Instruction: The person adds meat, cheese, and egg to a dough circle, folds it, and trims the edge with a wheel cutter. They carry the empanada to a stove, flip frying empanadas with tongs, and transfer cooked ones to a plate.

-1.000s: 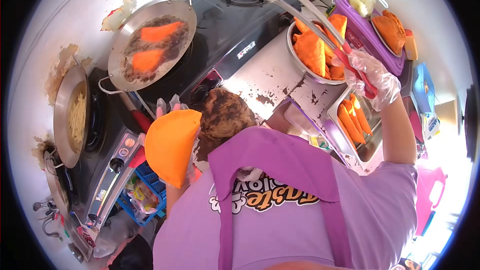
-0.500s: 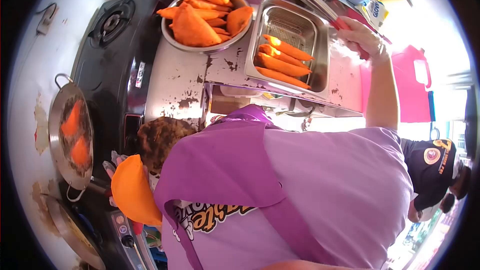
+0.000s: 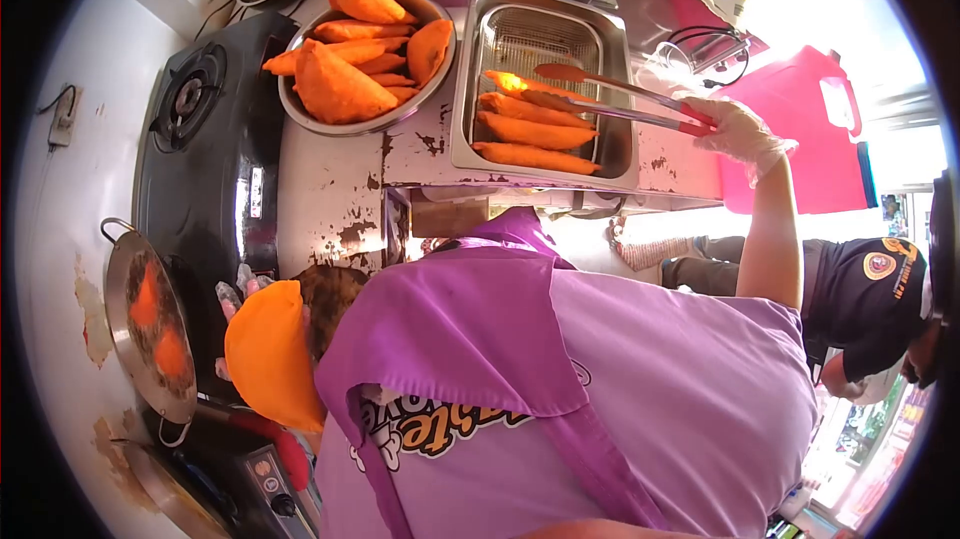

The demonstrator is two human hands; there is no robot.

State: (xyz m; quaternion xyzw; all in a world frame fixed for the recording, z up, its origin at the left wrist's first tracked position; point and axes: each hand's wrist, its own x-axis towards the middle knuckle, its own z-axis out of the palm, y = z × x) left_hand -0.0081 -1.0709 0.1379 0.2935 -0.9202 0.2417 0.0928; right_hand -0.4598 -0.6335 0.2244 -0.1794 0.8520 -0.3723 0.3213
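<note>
My right hand (image 3: pixel 745 139), in a clear plastic glove, grips red-handled metal tongs (image 3: pixel 648 115). Their tips reach over the upper end of a row of fried empanadas (image 3: pixel 535 131), which lie in a wire basket (image 3: pixel 535 27) set inside a steel tray (image 3: pixel 632 154). Gloved fingers of my left hand (image 3: pixel 240 289) hold a smooth orange half-moon empanada (image 3: pixel 262 354) near my apron; part of that hand is hidden behind it. Left of the tray, a steel bowl (image 3: pixel 428 99) is heaped with more fried empanadas (image 3: pixel 345 84).
At far left, two pieces fry in a wok (image 3: pixel 125 339) near the black stove (image 3: pixel 165 189). Below it is another pan (image 3: pixel 165 484). A pink jug (image 3: pixel 780 139) stands beyond my right arm. A person in a dark shirt (image 3: pixel 860 284) is at the right.
The tongs have swung down from above the tray to the fried empanadas in the basket. My left hand still holds its empanada. The view has shifted slightly.
</note>
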